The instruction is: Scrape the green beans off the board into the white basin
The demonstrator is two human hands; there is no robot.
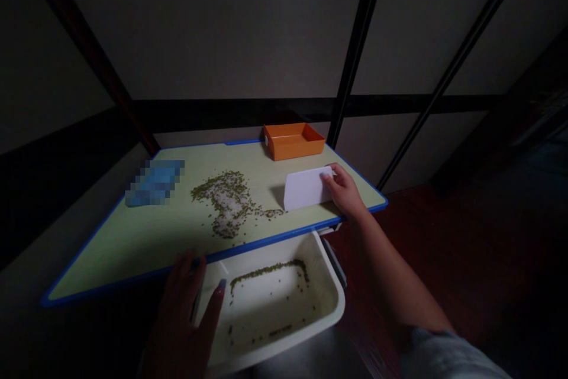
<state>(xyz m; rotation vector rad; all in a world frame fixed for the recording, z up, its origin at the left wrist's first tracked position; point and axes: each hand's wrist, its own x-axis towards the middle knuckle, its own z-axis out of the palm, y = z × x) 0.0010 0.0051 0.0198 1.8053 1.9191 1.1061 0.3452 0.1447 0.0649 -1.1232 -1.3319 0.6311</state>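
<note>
One white card point(306, 190): above the right part of the desk point(133, 231), lower edge at or just over the surface, face tilted up toward the wearer.
Long axis: roughly left to right, slanting slightly across the desk; the card reaches leftward from the right hand point(346, 193).
Right hand: closed on the card's right end, thumb on the near face, fingers behind; much nearer to it than the left hand point(184, 314).
Left hand: down by the left side of the white bin point(332, 302), thumb over its inside, fingers near the desk's front edge; too dark to tell whether it grips the wall.
Green pieces point(228, 178): a loose, irregular patch left of the card, mixed with pale grains point(227, 204); a thin trail runs right, to near the card's lower left corner.
White bin: below and in front of the desk's blue edge, with more green bits point(266, 271) lined along its far inner side and a few scattered on its floor.
Orange tray point(297, 147): at the back of the desk, behind the card, with a small white spot point(266, 139) on its left end.
Blue item point(155, 182): flat at the desk's left side, pixelated.
Writing: no brand, label or lettering readable anywhere.
</note>
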